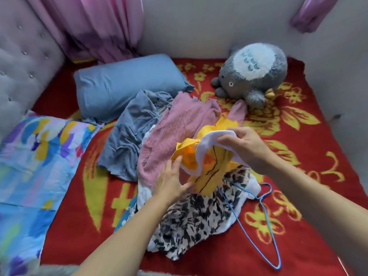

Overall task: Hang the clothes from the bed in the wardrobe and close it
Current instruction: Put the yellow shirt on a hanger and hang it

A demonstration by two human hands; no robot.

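Observation:
A pile of clothes lies in the middle of the bed: a denim garment (131, 134), a pink knit top (169, 136) and a black-and-white patterned piece (199, 216). Above the pile is a yellow garment with a white collar (209, 170). My right hand (245, 146) grips its white collar and lifts it. My left hand (171, 180) has straight fingers and touches the yellow fabric's lower left edge. A blue wire hanger (264, 226) lies on the blanket to the right, partly under the patterned piece. The wardrobe is out of view.
The bed carries a red blanket with yellow flowers (298, 126). A blue pillow (127, 84) and a grey plush toy (253, 74) sit at the back. A colourful quilt (33, 166) lies left, by the grey tufted headboard (23, 66). Pink curtains (99, 26) hang behind.

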